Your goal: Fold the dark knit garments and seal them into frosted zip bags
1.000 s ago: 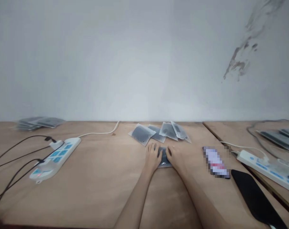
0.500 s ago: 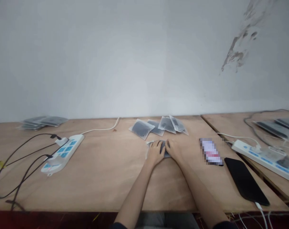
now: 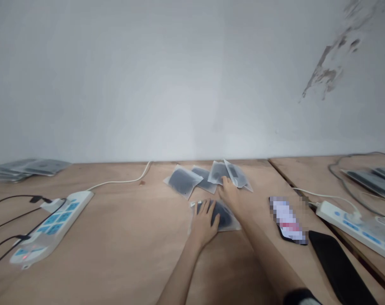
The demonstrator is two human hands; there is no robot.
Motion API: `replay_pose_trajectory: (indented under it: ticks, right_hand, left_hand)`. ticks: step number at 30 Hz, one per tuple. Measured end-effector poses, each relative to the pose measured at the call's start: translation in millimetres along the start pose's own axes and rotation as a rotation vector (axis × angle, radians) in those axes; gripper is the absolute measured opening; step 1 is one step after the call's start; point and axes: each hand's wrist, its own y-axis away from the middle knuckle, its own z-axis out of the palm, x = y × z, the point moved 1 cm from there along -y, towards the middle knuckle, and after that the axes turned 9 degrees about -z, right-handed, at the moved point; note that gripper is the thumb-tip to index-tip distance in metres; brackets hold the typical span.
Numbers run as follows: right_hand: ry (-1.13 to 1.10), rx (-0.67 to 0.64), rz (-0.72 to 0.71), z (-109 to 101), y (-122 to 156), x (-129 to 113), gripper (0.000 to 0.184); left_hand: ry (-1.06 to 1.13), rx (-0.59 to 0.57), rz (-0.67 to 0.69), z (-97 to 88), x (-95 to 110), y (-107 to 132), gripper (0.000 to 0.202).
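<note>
My left hand lies flat with spread fingers on a frosted zip bag holding something dark, near the middle of the table. Farther off, my right hand reaches over the table, its slightly bent fingers at the lower edge of another frosted bag; whether they touch it I cannot tell. An overlapping bag is just right of those fingertips. Two more such bags, one on the left and one between, lie beside it in a loose row.
A white power strip with black cables is on the left, a second strip on the right. A phone with a blurred screen and a black phone lie at right. Bag stacks sit far left and far right.
My right hand has left the near bag and moved forward to the bags behind. My left hand stays on the near bag, more of which now shows. The view has shifted closer.
</note>
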Motion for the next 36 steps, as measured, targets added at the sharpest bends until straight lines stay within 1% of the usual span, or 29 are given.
replay_pose_trajectory:
  ticks: [3, 5, 7, 10, 12, 13, 15, 16, 17, 18, 19, 21, 22, 23, 25, 27, 28, 29, 30, 32, 33, 34, 36]
  right_hand:
    - [0.066, -0.031, -0.032, 9.0, -22.8, -0.8, 0.021]
    - [0.081, -0.025, -0.074, 13.2, -26.8, -2.1, 0.018]
    - [0.074, 0.007, -0.119, 12.6, -25.4, -4.1, 0.019]
    - [0.038, 0.100, -0.159, -1.7, -20.0, -8.1, 0.021]
    - [0.018, 0.177, -0.154, -21.6, -14.0, -11.4, 0.026]
    - [0.003, 0.225, -0.139, -34.5, -9.1, -13.4, 0.029]
    - [-0.088, 0.366, -0.072, -64.7, 6.3, -18.3, 0.033]
    - [-0.178, 0.460, -0.015, -80.4, 17.3, -21.1, 0.033]
    - [-0.294, 0.548, 0.050, -95.3, 30.2, -24.3, 0.031]
    - [-0.403, 0.608, 0.118, -108.2, 44.7, -27.7, 0.029]
    - [-0.508, 0.631, 0.177, -118.6, 60.3, -31.3, 0.028]
    - [-0.654, 0.645, 0.270, -130.5, 92.9, -38.0, 0.029]
    - [-0.708, 0.639, 0.304, -132.0, 109.0, -40.6, 0.030]
    - [-0.749, 0.624, 0.334, -130.9, 124.6, -42.4, 0.031]
    - [-0.813, 0.551, 0.383, -124.3, 152.7, -43.7, 0.031]
    - [-0.823, 0.450, 0.407, -118.5, 174.6, -43.9, 0.031]
    - [-0.787, 0.416, 0.399, -118.2, 182.4, -44.7, 0.032]
    - [-0.718, 0.415, 0.371, -120.2, 187.8, -46.7, 0.034]
    - [-0.615, 0.444, 0.311, -124.5, 190.7, -50.4, 0.038]
    - [-0.397, 0.521, 0.130, -136.7, 189.6, -63.9, 0.043]
    - [-0.327, 0.530, 0.024, -142.7, 186.1, -73.3, 0.042]
    - [-0.293, 0.499, -0.087, -147.5, 181.1, -83.8, 0.037]
    - [-0.285, 0.357, -0.283, -152.1, 168.9, -104.9, 0.025]
  left_hand:
    - [0.010, -0.001, 0.000, -0.5, 0.1, -0.7, 0.049]
    - [0.010, -0.012, -0.005, -0.4, 0.1, 0.0, 0.049]
    - [0.010, -0.017, -0.007, 0.8, -0.1, 1.1, 0.050]
    - [0.026, 0.006, -0.011, 3.5, -0.7, 1.3, 0.049]
    - [0.068, 0.056, -0.021, 2.3, -0.8, -0.9, 0.043]
    - [0.109, 0.101, -0.027, -0.5, -0.5, -2.7, 0.039]
    - [0.255, 0.227, -0.048, -11.9, 0.6, -5.9, 0.032]
    - [0.365, 0.297, -0.075, -20.1, 1.2, -6.5, 0.031]
    - [0.500, 0.359, -0.119, -29.2, 1.8, -5.6, 0.031]
    - [0.656, 0.408, -0.181, -38.4, 2.4, -3.0, 0.032]
    - [0.824, 0.435, -0.258, -47.1, 3.0, 1.6, 0.035]
    - [1.125, 0.414, -0.410, -60.7, 5.1, 16.8, 0.044]
    - [1.227, 0.376, -0.464, -65.3, 6.9, 26.9, 0.048]
    - [1.285, 0.333, -0.496, -68.7, 9.2, 38.3, 0.050]
    - [1.295, 0.273, -0.518, -71.9, 14.8, 62.2, 0.048]
    - [1.253, 0.265, -0.531, -71.2, 20.7, 84.3, 0.044]
    - [1.231, 0.274, -0.544, -69.7, 23.3, 93.5, 0.043]
    - [1.211, 0.288, -0.560, -67.6, 25.6, 101.3, 0.042]
    - [1.192, 0.304, -0.574, -65.3, 27.5, 107.4, 0.041]
    - [1.171, 0.335, -0.575, -61.2, 30.8, 115.2, 0.038]
    - [1.179, 0.348, -0.562, -59.8, 32.3, 117.2, 0.036]
    - [1.201, 0.357, -0.542, -59.1, 33.8, 118.2, 0.034]
    - [1.258, 0.371, -0.497, -59.7, 36.7, 119.1, 0.031]
